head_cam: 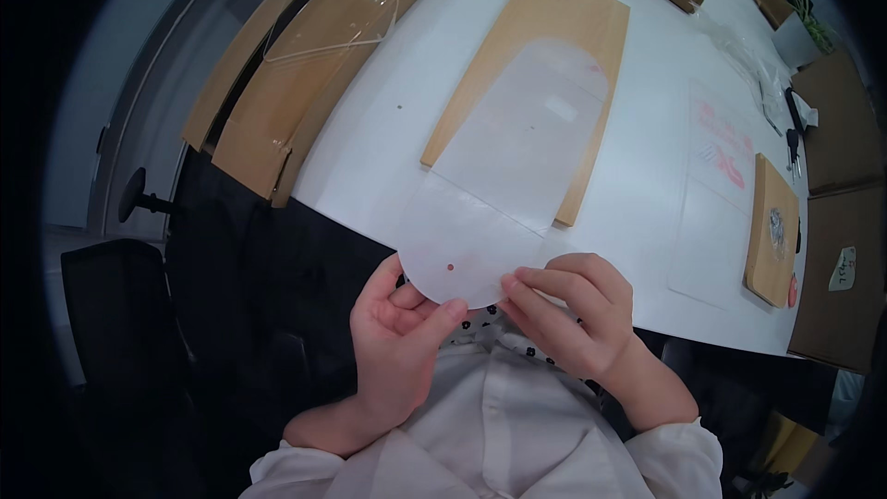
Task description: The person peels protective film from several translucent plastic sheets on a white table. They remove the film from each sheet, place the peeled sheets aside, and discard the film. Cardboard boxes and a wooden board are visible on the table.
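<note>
A long translucent plastic sheet with rounded ends and a small round hole near its closer end lies partly over a flat wooden board. Crease lines cross the sheet, and its near end reaches past the table edge towards me. My left hand grips the rounded near end on the left, thumb on top and fingers below. At the right side of that same end, my right hand pinches the rim between thumb and fingers.
Long cardboard packaging wrapped in clear film lies along the left. To the right are a clear bag with red print, a smaller wooden board bearing a small bag of metal parts, a screwdriver, a potted plant and cardboard boxes.
</note>
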{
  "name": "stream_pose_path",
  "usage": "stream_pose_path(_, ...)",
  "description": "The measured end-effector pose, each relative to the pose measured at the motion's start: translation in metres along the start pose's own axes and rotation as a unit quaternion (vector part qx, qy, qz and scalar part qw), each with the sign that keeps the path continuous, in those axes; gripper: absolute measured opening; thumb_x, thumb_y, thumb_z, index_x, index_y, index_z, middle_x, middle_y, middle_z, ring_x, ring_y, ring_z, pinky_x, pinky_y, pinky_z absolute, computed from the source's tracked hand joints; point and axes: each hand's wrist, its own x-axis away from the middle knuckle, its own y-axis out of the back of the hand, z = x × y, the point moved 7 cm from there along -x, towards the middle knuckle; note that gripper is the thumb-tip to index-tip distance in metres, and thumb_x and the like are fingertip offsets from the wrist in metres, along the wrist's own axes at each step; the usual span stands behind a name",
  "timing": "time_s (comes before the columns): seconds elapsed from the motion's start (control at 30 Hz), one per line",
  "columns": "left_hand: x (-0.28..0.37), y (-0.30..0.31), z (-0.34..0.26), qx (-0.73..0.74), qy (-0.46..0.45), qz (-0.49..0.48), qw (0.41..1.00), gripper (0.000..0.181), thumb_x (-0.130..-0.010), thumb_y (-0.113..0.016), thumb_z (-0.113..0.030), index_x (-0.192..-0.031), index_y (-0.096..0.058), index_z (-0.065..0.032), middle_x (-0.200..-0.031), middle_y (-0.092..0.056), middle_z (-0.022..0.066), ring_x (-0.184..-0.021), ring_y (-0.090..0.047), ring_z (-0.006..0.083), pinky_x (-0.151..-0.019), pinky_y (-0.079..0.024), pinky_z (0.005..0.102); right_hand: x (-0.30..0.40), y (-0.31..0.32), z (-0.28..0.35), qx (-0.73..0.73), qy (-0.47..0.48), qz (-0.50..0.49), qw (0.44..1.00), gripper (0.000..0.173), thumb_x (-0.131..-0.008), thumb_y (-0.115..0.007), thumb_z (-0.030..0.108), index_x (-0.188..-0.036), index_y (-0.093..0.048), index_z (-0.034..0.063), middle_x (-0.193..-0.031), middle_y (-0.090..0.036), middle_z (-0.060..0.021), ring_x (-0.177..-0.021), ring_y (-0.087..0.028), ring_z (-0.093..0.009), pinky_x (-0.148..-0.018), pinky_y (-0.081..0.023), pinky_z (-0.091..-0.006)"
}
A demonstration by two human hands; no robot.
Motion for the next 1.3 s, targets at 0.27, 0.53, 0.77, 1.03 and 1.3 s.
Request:
stream_pose_path(0.27, 0.003, 0.009, -0.009, -0.088, -0.093, 0.007, 0.992, 0.059, -0.086, -0.061, 0.016, -0.140, -0.035, 0.0118, -0.124, -0.062, 0.0238, -0.116, -0.062, 0.0246, -0.099, -0.052, 0.0321, -0.004, -0.010, -0.013, -0.119, -0.076, 0.023, 0.990, 0.027, -0.063, -0.082, 0.000, -0.087, -0.069, 0.0014, -0.086, -0.065, -0.0069, -0.073, -0.060, -0.023, -0.056, -0.049, -0.0313)
stream_pose_path(0.53, 0.002, 0.004, -0.009, -0.095, -0.094, 0.012, 0.991, 0.064, -0.086, -0.061, 0.016, -0.143, -0.030, 0.0088, -0.124, -0.062, 0.0247, -0.118, -0.061, 0.0257, -0.099, -0.052, 0.0325, -0.015, -0.018, -0.022, -0.159, -0.145, 0.025, 0.976, 0.021, -0.068, -0.075, -0.008, -0.084, -0.064, 0.0011, -0.088, -0.066, -0.0092, -0.071, -0.060, -0.023, -0.060, -0.049, -0.0323)
stream_pose_path(0.77, 0.001, 0.004, -0.021, -0.162, -0.140, 0.017, 0.977, 0.062, -0.086, -0.061, 0.016, -0.141, -0.033, 0.0105, -0.118, -0.065, 0.0246, -0.111, -0.065, 0.0255, -0.096, -0.054, 0.0321, -0.017, -0.034, -0.034, -0.259, -0.266, 0.102, 0.923, 0.017, -0.077, -0.069, -0.009, -0.089, -0.061, 0.0004, -0.090, -0.068, -0.0109, -0.069, -0.063, -0.021, -0.059, -0.050, -0.0283)
stream_pose_path(1.03, -0.004, 0.005, -0.036, -0.191, -0.177, 0.021, 0.965, 0.063, -0.084, -0.061, 0.016, -0.142, -0.035, 0.0119, -0.115, -0.067, 0.0239, -0.107, -0.067, 0.0242, -0.092, -0.056, 0.0302, -0.049, -0.037, -0.014, -0.205, -0.090, 0.213, 0.951, 0.015, -0.077, -0.068, -0.002, -0.086, -0.056, -0.0002, -0.088, -0.059, -0.0106, -0.073, -0.065, -0.022, -0.058, -0.052, -0.0309)
stream_pose_path(1.3, -0.008, 0.007, -0.039, -0.188, -0.164, 0.020, 0.968, 0.063, -0.085, -0.061, 0.015, -0.143, -0.038, 0.0086, -0.113, -0.069, 0.0206, -0.106, -0.067, 0.0218, -0.091, -0.056, 0.0289, -0.068, -0.041, 0.002, -0.056, 0.088, 0.313, 0.944, 0.026, -0.071, -0.070, 0.002, -0.097, -0.063, -0.0017, -0.089, -0.058, -0.0110, -0.070, -0.063, -0.025, -0.057, -0.051, -0.0326)
